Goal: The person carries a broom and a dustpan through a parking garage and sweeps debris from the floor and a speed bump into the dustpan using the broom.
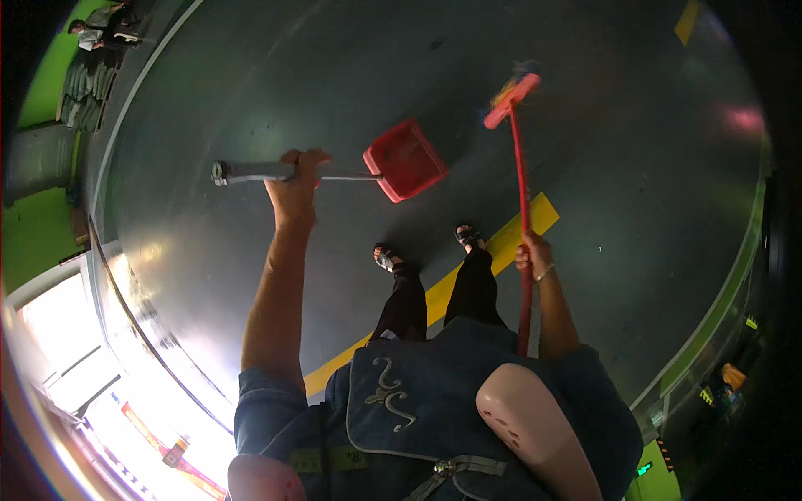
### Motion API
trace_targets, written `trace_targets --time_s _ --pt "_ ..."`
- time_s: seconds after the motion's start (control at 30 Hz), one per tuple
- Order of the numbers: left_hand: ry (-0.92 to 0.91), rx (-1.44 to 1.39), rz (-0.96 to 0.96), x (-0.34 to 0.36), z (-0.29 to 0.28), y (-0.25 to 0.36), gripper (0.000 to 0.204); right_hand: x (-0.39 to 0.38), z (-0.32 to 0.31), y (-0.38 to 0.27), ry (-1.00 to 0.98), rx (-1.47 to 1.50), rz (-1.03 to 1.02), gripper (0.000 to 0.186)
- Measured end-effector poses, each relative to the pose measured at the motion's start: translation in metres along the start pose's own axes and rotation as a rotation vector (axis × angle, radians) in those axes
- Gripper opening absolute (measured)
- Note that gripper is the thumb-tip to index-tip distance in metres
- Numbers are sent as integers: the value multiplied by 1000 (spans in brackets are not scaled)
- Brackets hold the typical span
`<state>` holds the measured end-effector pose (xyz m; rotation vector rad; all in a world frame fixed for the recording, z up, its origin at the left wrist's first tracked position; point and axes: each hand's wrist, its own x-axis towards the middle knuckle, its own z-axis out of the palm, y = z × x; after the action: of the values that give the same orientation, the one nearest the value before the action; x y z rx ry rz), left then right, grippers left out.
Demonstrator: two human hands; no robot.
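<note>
My left hand (294, 185) is closed round the grey handle of a red dustpan (408, 160). The dustpan's pan is out ahead of my feet, to the right of that hand. A broom (521, 167) with a red handle is gripped in my right hand (535, 254). Its red head (512, 101) points away from me, beyond the dustpan and to its right. The bristles look blurred, and whether they touch the floor I cannot tell.
Dark grey floor (626, 167) spreads around me, with a yellow stripe (501, 250) running diagonally by my feet. At the far left a person (90, 33) is near a stack of grey bundles (86, 92). Bright light enters through an opening (67, 313) at the lower left.
</note>
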<state>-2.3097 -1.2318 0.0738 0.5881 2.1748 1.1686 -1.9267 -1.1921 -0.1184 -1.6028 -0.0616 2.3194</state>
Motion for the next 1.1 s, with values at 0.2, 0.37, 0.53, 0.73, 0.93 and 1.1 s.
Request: trace_targets --time_s 0.2,0.37,0.53,0.73,0.93,1.1 --pt "17 20 -102 17 -9 56 19 -35 50 25 74 -613 -83 12" --pt "-49 18 -56 19 -18 71 12 -84 68 6 -145 -741 -52 13" --pt "5 -103 -73 19 -21 73 11 -124 58 -8 -114 -647 -63 15" --pt "15 -123 -31 19 -6 79 14 -73 56 -48 21 -250 29 24" --pt "-4 -95 -26 24 26 105 13 -51 14 -29 17 -240 47 21" --pt "-81 -125 39 12 48 119 10 -74 -23 -18 -146 -27 237 18"
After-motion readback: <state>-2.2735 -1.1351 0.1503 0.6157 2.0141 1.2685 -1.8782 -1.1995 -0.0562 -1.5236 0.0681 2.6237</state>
